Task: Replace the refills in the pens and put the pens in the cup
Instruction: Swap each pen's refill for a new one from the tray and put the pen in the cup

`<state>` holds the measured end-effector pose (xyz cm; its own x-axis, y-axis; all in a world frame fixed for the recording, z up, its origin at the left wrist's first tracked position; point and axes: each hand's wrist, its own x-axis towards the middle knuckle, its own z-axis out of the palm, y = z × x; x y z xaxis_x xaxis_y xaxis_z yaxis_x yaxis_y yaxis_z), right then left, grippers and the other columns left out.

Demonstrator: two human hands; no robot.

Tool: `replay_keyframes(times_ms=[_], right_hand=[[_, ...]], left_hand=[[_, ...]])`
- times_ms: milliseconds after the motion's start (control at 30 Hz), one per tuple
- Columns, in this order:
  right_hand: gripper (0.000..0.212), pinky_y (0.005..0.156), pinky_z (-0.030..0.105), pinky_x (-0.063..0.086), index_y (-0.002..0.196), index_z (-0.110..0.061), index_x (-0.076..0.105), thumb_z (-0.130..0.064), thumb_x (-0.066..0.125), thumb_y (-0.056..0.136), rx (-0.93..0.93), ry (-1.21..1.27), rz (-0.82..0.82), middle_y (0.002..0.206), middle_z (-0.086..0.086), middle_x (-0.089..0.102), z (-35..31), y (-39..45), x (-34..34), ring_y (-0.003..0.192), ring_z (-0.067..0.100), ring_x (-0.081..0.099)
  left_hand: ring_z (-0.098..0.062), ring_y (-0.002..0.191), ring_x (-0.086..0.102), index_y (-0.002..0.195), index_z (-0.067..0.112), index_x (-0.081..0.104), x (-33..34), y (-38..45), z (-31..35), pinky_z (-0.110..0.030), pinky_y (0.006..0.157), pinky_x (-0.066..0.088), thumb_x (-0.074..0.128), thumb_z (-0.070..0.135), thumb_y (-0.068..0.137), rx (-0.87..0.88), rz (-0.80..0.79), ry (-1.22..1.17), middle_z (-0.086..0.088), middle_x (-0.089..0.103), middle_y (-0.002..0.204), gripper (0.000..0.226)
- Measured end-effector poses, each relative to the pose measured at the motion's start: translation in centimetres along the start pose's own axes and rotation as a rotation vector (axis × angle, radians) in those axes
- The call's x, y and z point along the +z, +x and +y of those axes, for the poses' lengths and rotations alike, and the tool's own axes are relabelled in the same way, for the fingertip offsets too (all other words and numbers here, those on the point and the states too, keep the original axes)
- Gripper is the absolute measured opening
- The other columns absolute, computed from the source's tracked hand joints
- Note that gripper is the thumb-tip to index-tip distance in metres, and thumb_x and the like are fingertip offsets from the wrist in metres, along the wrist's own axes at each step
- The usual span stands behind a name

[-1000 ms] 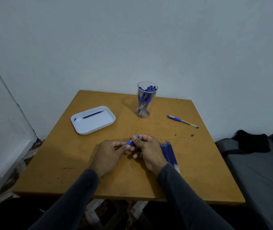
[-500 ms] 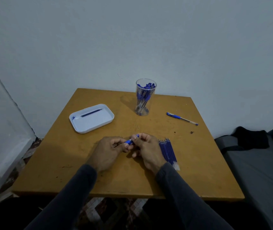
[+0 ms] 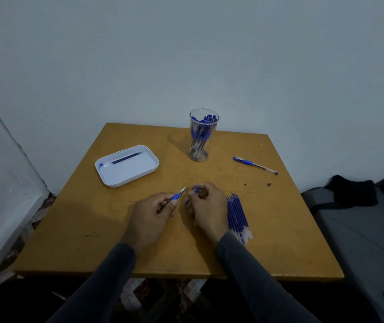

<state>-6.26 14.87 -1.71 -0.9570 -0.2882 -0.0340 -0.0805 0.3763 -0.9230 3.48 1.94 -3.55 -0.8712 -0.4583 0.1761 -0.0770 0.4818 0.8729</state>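
the left hand (image 3: 150,212) has its fingers curled round a pen (image 3: 177,195), pinching the blue grip so that the metal tip points up and to the right, clear of the fingertips. the right hand (image 3: 206,206) sits just beside it, a small gap between the two, its fingers curled round a small blue piece (image 3: 192,194) that shows only in part at the thumb; what that piece is cannot be told. both hands are low over the near middle of the table (image 3: 69,229), and dark sleeves (image 3: 107,283) run back from them to the bottom edge. right beside the right hand, touching its outer edge in this view, lies a bundle of blue refills (image 3: 237,213), tips pointing away from the person. farther back stands the clear cup (image 3: 201,136), upright and holding many blue pens. to its right a single pen (image 3: 255,165) lies flat on the wood, well apart. to the left rests a white tray (image 3: 139,176) with one dark refill (image 3: 127,158) inside it
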Motion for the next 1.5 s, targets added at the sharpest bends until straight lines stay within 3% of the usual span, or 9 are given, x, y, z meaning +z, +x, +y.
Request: replay_keyframes(times_ms=[167, 333, 433, 633, 900, 1000, 1167, 1367, 1500], right_hand=[[0.009, 0.068, 0.017, 0.048, 0.099, -0.022, 0.070, -0.029, 0.072, 0.094, -0.039, -0.231, 0.041, 0.091, -0.008, 0.068, -0.7, 0.6, 0.1, 0.081, 0.003, 0.061], [0.027, 0.086, 0.031, 0.056, 0.112, -0.012, 0.073, -0.034, 0.069, 0.096, 0.015, -0.361, 0.011, 0.104, 0.003, 0.072, -0.8, 1.3, 0.3, 0.095, 0.015, 0.065], [0.023, 0.071, 0.017, 0.044, 0.107, -0.017, 0.073, -0.035, 0.061, 0.101, -0.039, -0.286, 0.073, 0.093, -0.007, 0.069, -0.7, 0.8, -0.3, 0.085, 0.005, 0.060], [0.045, 0.063, 0.033, 0.051, 0.084, -0.011, 0.071, -0.053, 0.062, 0.096, -0.006, -0.006, -0.174, 0.080, 0.009, 0.072, -0.8, 0.1, -1.8, 0.065, 0.012, 0.059], [0.019, 0.050, 0.018, 0.043, 0.097, 0.003, 0.070, -0.015, 0.067, 0.099, 0.013, 0.153, -0.327, 0.072, 0.005, 0.064, -0.9, -0.1, -2.2, 0.053, 0.004, 0.051], [0.018, 0.048, 0.020, 0.042, 0.112, -0.011, 0.071, -0.004, 0.063, 0.098, 0.066, 0.274, -0.414, 0.083, 0.007, 0.065, -0.9, 0.1, -2.8, 0.054, 0.004, 0.051], [0.022, 0.049, 0.019, 0.042, 0.091, -0.011, 0.067, -0.032, 0.073, 0.094, 0.045, 0.128, -0.342, 0.073, -0.002, 0.065, -0.9, 0.3, -2.9, 0.055, 0.005, 0.051], [0.026, 0.049, 0.018, 0.042, 0.116, -0.017, 0.070, -0.004, 0.064, 0.095, 0.077, 0.242, -0.448, 0.090, -0.001, 0.069, -1.0, 0.3, -3.5, 0.057, 0.000, 0.053], [0.021, 0.053, 0.021, 0.045, 0.098, -0.010, 0.073, -0.031, 0.071, 0.096, 0.016, 0.086, -0.336, 0.077, -0.002, 0.067, -0.7, 0.3, -3.1, 0.062, 0.007, 0.054]], left_hand=[[-0.004, 0.083, 0.066, 0.117, 0.031, 0.072, 0.1, -0.1, -0.3, -0.023, 0.074, 0.054, 0.062, 0.029, 0.098, 0.040, -0.001, 0.027, 0.017, 0.071, 0.086, 0.021], [-0.004, 0.084, 0.066, 0.120, 0.028, 0.072, 0.1, -0.1, -0.3, -0.025, 0.075, 0.055, 0.065, 0.028, 0.097, 0.059, 0.010, 0.024, 0.018, 0.071, 0.087, 0.025], [-0.004, 0.083, 0.066, 0.121, 0.029, 0.072, 0.1, -0.2, -0.3, -0.024, 0.074, 0.054, 0.066, 0.030, 0.096, 0.054, 0.001, 0.009, 0.019, 0.071, 0.086, 0.026], [-0.005, 0.079, 0.065, 0.117, 0.031, 0.072, 0.1, -0.3, -0.2, -0.021, 0.069, 0.054, 0.072, 0.025, 0.091, 0.031, -0.006, -0.015, 0.015, 0.072, 0.085, 0.027], [-0.004, 0.079, 0.068, 0.113, 0.033, 0.072, 0.0, -0.5, 0.1, -0.017, 0.070, 0.054, 0.070, 0.025, 0.092, 0.036, -0.035, -0.027, 0.019, 0.073, 0.082, 0.022], [-0.006, 0.076, 0.068, 0.112, 0.032, 0.074, -0.1, -0.5, 0.1, -0.017, 0.069, 0.054, 0.070, 0.025, 0.093, 0.045, -0.031, -0.029, 0.018, 0.073, 0.079, 0.020], [-0.006, 0.077, 0.068, 0.111, 0.035, 0.071, 0.0, -0.4, 0.1, -0.019, 0.070, 0.055, 0.070, 0.024, 0.092, 0.053, -0.042, -0.033, 0.019, 0.072, 0.082, 0.021], [-0.004, 0.076, 0.066, 0.108, 0.036, 0.071, -0.1, -0.6, 0.3, -0.015, 0.067, 0.052, 0.070, 0.023, 0.092, 0.060, -0.046, -0.013, 0.021, 0.071, 0.082, 0.021], [-0.005, 0.080, 0.066, 0.112, 0.034, 0.071, -0.1, -0.5, 0.2, -0.014, 0.068, 0.051, 0.070, 0.024, 0.092, 0.083, -0.043, 0.005, 0.023, 0.070, 0.084, 0.023]])
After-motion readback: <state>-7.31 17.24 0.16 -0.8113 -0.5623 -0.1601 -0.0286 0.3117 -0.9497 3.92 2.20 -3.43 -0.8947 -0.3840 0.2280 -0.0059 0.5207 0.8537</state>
